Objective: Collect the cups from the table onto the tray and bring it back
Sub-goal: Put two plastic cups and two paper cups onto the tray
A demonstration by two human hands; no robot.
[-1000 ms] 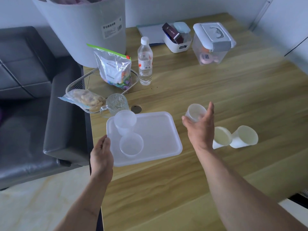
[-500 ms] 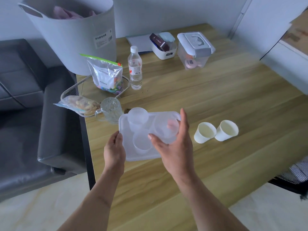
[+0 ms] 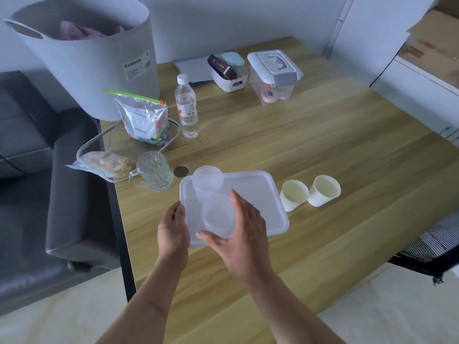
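A white translucent tray (image 3: 263, 194) lies on the wooden table in front of me. One clear plastic cup (image 3: 207, 181) stands at its back left corner. My right hand (image 3: 246, 229) wraps around another clear plastic cup (image 3: 218, 216) at the tray's front left; whether it sits inside a cup below it I cannot tell. My left hand (image 3: 171, 228) grips the tray's front left rim, thumb on top. Two white paper cups (image 3: 294, 194) (image 3: 323, 191) lie on their sides on the table just right of the tray.
A glass mug (image 3: 154, 171) stands left of the tray, next to a wire basket (image 3: 92, 145) holding snack bags. Behind are a water bottle (image 3: 186, 108), a grey tub (image 3: 94, 63), a white caddy (image 3: 229, 75) and a lidded clear box (image 3: 273, 78). A dark sofa (image 3: 49, 182) borders the table's left edge.
My right hand carried the clear cup from beside the tray leftward and down to the tray's front left. My left hand moved onto the tray's rim.
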